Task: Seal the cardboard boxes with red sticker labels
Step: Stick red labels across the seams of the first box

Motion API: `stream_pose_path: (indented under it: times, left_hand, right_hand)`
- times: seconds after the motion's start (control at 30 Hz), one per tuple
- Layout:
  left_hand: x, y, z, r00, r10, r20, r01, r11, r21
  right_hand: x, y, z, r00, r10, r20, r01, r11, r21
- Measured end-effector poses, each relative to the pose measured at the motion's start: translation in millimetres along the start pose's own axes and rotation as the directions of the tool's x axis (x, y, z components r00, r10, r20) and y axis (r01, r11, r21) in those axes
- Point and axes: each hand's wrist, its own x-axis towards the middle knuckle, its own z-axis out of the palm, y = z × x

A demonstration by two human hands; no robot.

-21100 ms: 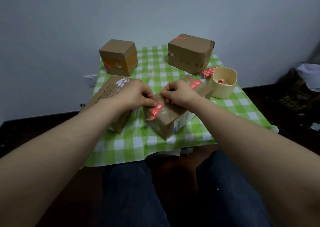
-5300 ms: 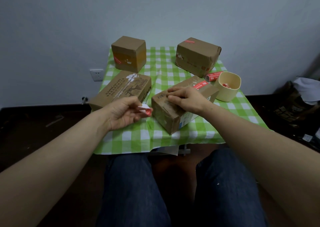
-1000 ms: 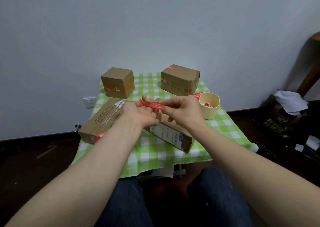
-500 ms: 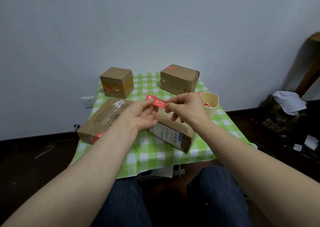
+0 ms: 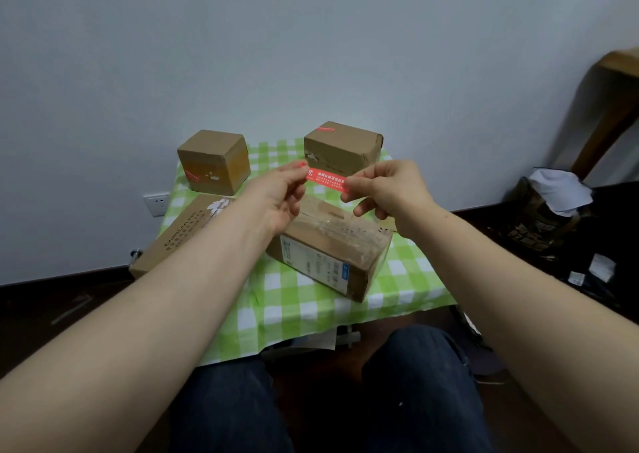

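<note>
Head view, red sticker (image 5: pixel 325 178) pinched between left hand (image 5: pixel 276 195), right hand (image 5: pixel 392 187)

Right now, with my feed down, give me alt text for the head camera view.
The left hand and right hand pinch the ends of a red rectangular sticker label, held in the air above a tape-wrapped brown cardboard box on a green-and-white checked tablecloth. Three other brown cardboard boxes stand behind and left of it.

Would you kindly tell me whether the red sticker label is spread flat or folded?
Spread flat: the left hand and right hand pinch the red sticker label at its ends.
</note>
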Motion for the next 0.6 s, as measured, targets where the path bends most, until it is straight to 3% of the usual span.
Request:
stream_pose_path:
  times: [0.2,0.4,0.6]
  left_hand:
    - [14,-2,3,0.988,0.135,-0.08,-0.119,0.977,0.178]
    - [30,-5,-4,0.985,0.1,-0.137,-0.057,0.957,0.286]
    - [42,-13,-6,0.985,0.131,-0.115,-0.065,0.886,0.459]
  right_hand:
    - [9,0,-1,0.993,0.115,0.016,-0.11,0.98,-0.165]
    - [23,16,3,0.99,0.139,-0.019,-0.14,0.989,-0.04]
    - [37,35,15,0.972,0.234,-0.026,-0.235,0.971,-0.051]
